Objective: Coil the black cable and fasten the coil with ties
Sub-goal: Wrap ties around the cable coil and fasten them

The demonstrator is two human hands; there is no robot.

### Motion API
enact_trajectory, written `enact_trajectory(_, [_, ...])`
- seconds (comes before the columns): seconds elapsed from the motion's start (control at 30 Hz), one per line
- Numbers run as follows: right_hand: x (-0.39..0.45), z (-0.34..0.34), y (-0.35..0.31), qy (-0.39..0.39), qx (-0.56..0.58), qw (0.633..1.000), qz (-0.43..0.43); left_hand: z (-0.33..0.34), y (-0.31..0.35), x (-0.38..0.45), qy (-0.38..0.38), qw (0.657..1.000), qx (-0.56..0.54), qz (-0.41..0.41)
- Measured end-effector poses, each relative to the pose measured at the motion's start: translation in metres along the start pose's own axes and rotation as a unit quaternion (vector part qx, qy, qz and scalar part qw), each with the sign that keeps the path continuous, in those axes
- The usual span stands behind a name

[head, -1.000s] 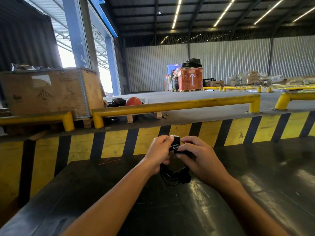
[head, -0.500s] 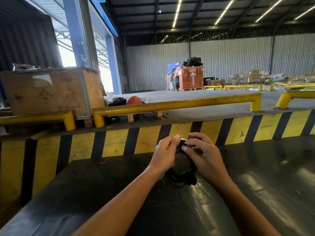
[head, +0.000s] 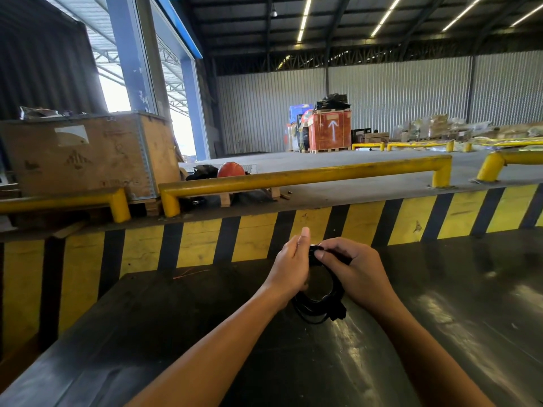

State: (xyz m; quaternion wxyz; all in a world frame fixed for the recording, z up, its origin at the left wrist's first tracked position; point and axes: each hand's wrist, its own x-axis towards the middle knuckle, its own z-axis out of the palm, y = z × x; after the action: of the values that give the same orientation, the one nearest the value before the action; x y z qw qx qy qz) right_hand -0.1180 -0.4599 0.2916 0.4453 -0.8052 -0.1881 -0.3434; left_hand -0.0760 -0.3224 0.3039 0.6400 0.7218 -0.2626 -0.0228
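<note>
The black cable (head: 316, 308) is wound into a small coil, held upright just above the dark table (head: 205, 333), its lower loops and a plug end hanging free. My left hand (head: 291, 267) grips the coil's left side, thumb raised. My right hand (head: 351, 271) pinches the top of the coil with thumb and forefinger. The top of the coil and any tie there are hidden between my fingers.
A yellow and black striped wall (head: 367, 227) stands right behind the table. Above it runs a yellow rail (head: 293, 177). A wooden crate (head: 88, 154) is at the left, an orange hard hat (head: 231, 169) beside it, a red crate (head: 330, 130) far back.
Both hands have shifted a little right and down with the coil. The white-marked part at the coil's top, seen a second ago, is now covered by my fingers. My left thumb has lifted.
</note>
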Motion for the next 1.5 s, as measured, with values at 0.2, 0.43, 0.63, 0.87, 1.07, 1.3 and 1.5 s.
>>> enact_trajectory(0.2, [0.0,-0.001,0.0,-0.018,0.04,0.999,-0.013,0.004,-0.002,0.0,0.004,1.0,0.013,-0.01])
enact_trajectory(0.43, [-0.001,-0.001,0.002,-0.013,0.054,0.998,-0.001,0.003,-0.009,0.0,0.074,0.997,0.01,0.032])
enact_trajectory(0.63, [0.003,-0.005,0.002,-0.054,0.051,0.997,0.022,0.003,-0.009,-0.002,0.096,0.991,0.052,0.073])
enact_trajectory(0.87, [0.002,-0.009,0.007,-0.077,0.091,0.992,0.05,0.01,-0.009,-0.005,0.103,0.981,0.104,0.125])
enact_trajectory(1.07, [-0.003,-0.005,0.011,-0.019,0.137,0.986,0.088,0.005,-0.018,-0.004,0.056,0.992,0.068,0.086])
enact_trajectory(1.3, [-0.007,-0.002,0.015,0.025,0.218,0.96,0.173,0.001,-0.03,-0.011,0.014,0.996,0.04,0.074])
enact_trajectory(1.5, [-0.008,-0.01,0.015,-0.064,0.246,0.948,0.193,-0.002,-0.03,-0.014,-0.01,0.989,0.094,0.116])
